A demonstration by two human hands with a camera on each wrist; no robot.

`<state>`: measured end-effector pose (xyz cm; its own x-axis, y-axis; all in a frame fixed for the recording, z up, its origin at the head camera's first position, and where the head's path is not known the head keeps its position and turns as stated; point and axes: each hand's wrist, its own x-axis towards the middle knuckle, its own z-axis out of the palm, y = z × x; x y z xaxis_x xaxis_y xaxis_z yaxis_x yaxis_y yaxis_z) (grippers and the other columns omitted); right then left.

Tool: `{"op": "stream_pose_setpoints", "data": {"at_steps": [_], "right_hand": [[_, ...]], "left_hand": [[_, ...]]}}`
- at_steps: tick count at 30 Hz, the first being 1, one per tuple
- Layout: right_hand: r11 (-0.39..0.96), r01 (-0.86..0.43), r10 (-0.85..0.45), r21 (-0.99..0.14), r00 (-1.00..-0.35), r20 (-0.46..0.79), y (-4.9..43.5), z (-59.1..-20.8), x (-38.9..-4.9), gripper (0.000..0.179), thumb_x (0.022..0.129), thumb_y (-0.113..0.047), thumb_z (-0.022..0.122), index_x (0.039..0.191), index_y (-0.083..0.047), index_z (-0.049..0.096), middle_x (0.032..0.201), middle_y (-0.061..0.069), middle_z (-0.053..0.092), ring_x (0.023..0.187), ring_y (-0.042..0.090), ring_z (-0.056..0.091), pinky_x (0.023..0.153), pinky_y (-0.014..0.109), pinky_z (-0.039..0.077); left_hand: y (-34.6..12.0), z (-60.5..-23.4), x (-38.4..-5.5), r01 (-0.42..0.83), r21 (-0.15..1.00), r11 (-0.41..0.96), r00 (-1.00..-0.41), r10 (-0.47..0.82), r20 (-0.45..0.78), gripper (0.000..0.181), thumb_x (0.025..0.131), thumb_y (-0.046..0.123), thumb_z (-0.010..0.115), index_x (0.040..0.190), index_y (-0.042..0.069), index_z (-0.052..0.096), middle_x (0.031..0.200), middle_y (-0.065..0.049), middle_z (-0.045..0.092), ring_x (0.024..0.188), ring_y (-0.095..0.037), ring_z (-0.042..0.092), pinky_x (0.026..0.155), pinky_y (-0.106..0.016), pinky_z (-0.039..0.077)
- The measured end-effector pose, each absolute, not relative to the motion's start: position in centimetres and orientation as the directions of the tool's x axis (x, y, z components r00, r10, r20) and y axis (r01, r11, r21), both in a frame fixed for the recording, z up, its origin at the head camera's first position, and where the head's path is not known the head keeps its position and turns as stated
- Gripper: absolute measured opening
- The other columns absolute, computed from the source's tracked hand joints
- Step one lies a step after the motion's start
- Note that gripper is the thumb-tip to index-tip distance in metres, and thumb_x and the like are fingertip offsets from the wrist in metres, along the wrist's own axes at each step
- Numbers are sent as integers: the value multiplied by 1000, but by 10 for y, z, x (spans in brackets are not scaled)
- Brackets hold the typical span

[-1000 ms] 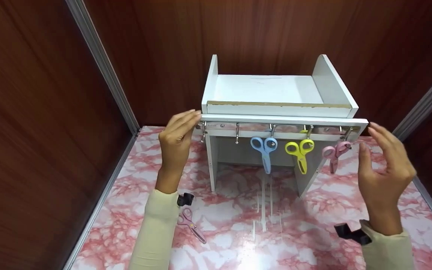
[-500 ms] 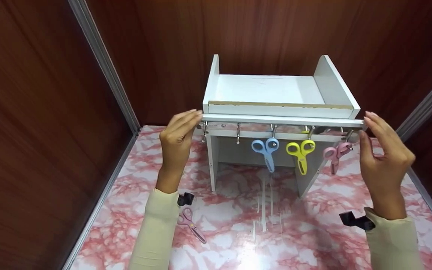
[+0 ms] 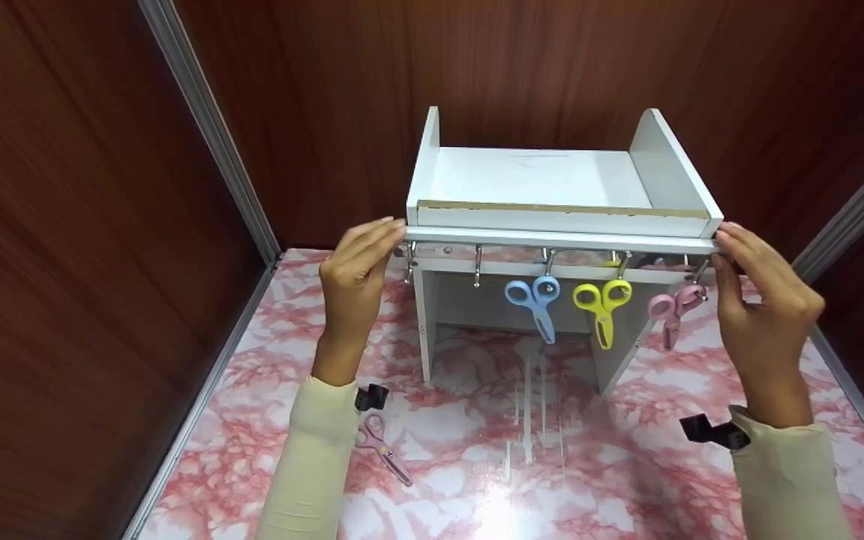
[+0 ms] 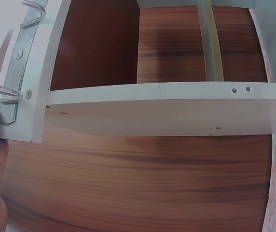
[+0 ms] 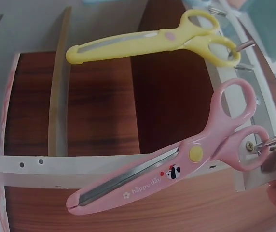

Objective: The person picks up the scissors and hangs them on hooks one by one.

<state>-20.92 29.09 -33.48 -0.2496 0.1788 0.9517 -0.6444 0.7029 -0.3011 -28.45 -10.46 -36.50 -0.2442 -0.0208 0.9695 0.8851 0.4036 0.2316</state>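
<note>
My left hand pinches the left end of a white hook rail, and in the left wrist view its thumb and finger lie at the end of the rail. At the opposite end, my right hand pinches the rail between thumb and fingers. From its metal hooks hang blue scissors, yellow scissors and pink scissors. The right wrist view shows the pink pair close up, one finger loop over a hook. The two leftmost hooks carry nothing. The rail lies along the front of a white shelf unit.
Another pair of pink scissors lies on the marbled red-and-white tabletop, beside my left sleeve. Dark wood panels enclose the back and both sides. The shelf unit stands on two side boards.
My right hand has come in from beside the rail and taken its right end. That end has moved back against the shelf unit, and the scissors have swung slightly. My left hand stays put.
</note>
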Motion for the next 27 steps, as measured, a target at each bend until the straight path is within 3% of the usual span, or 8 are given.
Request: {"op": "stream_pose_setpoints", "data": {"at_steps": [17, 27], "right_hand": [[665, -673, 233, -325, -227, 946, 290, -333, -209, 21, 74, 14, 72, 89, 0, 76, 94, 17, 71, 90, 32, 67, 87, 33, 53], [609, -719, 264, -334, -214, 941, 302, -345, -225, 18, 72, 13, 74, 84, 0, 76, 88, 20, 70, 87, 31, 67, 85, 34, 54]], "left_hand": [[-103, -363, -283, 893, 236, 382, -242, -32, 970, 20, 83, -3, 67, 100, 4, 74, 104, -8, 70, 101, -22, 63, 89, -32, 52], [-104, -361, -281, 894, 251, 372, -255, -41, 966, 19, 83, -3, 67, 99, 2, 74, 102, -10, 71, 99, -26, 64, 89, -31, 52]]}}
